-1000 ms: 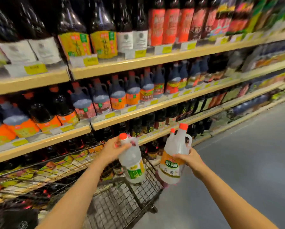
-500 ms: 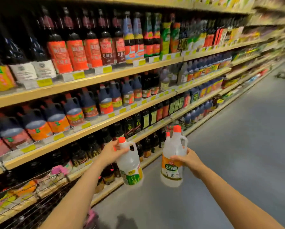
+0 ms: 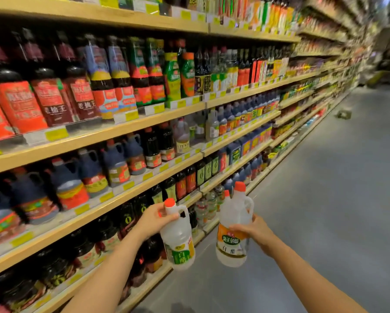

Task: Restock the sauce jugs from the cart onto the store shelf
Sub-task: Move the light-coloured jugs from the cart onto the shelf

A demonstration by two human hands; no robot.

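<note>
You are mid-carry: your left hand [image 3: 154, 219] is wrapped around the neck and handle of one clear jug [image 3: 178, 239] with a green label, and your right hand [image 3: 249, 230] is closed on the waist of a pair of clear jugs [image 3: 233, 231] held together, the front one with an orange band. All of them hang in the air over the aisle floor [image 3: 325, 211], just off the shelf [image 3: 112, 208] edge, so none of these is shelved yet, and the cart is out of view, so you cannot tell how much stock remains. The likely slot, judging by look, is the low row of similar clear bottles [image 3: 206, 205] just ahead of your hands. Dark soy jugs [image 3: 92, 175] and black bottles [image 3: 130, 216] fill the rows beside you tightly. With both hands full, you will probably need to set one jug down before nudging neighbours aside.
</note>
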